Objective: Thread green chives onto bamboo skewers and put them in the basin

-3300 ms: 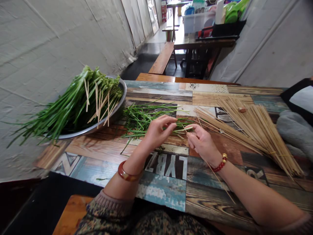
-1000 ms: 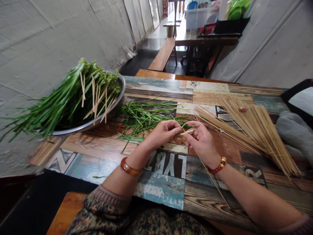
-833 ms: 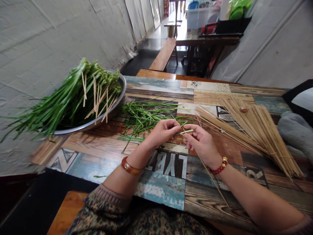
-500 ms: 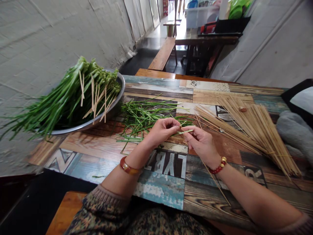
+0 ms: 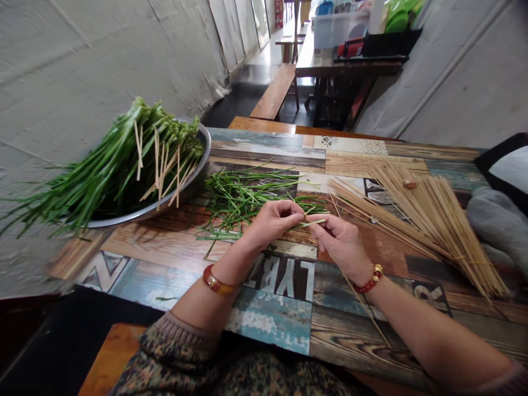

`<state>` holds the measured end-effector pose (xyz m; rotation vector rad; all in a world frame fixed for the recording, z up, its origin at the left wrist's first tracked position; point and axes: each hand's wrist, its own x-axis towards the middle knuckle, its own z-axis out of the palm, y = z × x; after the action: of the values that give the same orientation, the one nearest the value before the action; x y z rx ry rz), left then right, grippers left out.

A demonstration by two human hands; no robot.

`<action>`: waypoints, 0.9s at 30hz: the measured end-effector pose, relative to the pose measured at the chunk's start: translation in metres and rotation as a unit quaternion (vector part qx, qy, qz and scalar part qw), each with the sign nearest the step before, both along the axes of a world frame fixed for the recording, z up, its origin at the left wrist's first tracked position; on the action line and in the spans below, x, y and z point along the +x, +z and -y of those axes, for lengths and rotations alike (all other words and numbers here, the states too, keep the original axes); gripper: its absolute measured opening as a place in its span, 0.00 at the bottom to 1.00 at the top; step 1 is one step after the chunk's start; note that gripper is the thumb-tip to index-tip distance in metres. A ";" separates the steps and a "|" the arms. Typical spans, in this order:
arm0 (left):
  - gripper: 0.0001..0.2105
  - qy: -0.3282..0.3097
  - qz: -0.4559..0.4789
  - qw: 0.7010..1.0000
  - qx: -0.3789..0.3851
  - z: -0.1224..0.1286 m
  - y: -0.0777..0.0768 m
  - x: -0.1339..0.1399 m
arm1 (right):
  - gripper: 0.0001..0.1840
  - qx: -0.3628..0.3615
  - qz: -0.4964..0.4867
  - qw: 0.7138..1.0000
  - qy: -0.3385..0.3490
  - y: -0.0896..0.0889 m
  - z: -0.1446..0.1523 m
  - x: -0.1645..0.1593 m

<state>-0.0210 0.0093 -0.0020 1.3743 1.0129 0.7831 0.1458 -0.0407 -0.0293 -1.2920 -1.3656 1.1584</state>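
Note:
Over the middle of the table, my left hand point(image 5: 274, 223) is closed in a pinch on a short length of green chive stem, partly hidden by the fingers. Fingertip to fingertip with it, my right hand point(image 5: 341, 245) grips a thin bamboo skewer point(image 5: 368, 309), whose long end slants down toward the table's near edge. A pale green stem end point(image 5: 315, 222) sticks out between the two hands. Just behind them lies a loose heap of chive stems point(image 5: 243, 192). Exactly how skewer and stem meet is hidden by my fingertips.
On the left stands a metal basin point(image 5: 207, 144) heaped with leafy chives point(image 5: 111, 159), skewer ends poking out. Many bamboo skewers point(image 5: 449, 220) are fanned across the right of the patchwork table point(image 5: 272, 324). Beside them is a grey cloth-like thing point(image 5: 499, 220). A wooden bench point(image 5: 274, 91) stands beyond.

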 end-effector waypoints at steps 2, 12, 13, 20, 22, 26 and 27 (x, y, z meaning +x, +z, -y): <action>0.10 0.001 0.001 1.000 0.000 0.000 0.001 0.000 | 0.14 0.002 0.004 1.000 -0.002 0.000 0.000 0.000; 0.09 0.005 0.013 1.000 -0.010 0.001 0.002 0.000 | 0.13 0.001 0.013 1.000 -0.007 -0.001 0.000 0.000; 0.09 0.005 0.012 1.000 -0.010 0.001 0.002 0.000 | 0.13 0.001 0.012 1.000 -0.007 -0.001 0.000 0.000; 0.09 -0.007 0.006 1.000 -0.012 0.001 0.001 -0.001 | 0.12 0.020 0.041 0.999 -0.007 0.000 0.000 0.000; 0.09 -0.012 0.003 1.000 -0.013 0.001 0.001 -0.001 | 0.12 0.034 0.064 0.997 -0.006 0.000 0.001 0.001; 0.09 -0.018 -0.006 1.000 -0.013 0.002 0.003 -0.001 | 0.12 0.057 0.102 0.993 0.004 0.000 0.001 0.003; 0.09 -0.018 -0.010 1.000 -0.014 0.002 0.003 -0.001 | 0.12 0.061 0.110 0.992 0.007 0.000 0.001 0.003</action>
<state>-0.0218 0.0075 0.0015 1.3747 1.0094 0.7267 0.1493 -0.0417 -0.0296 -1.3535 -1.5819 0.9455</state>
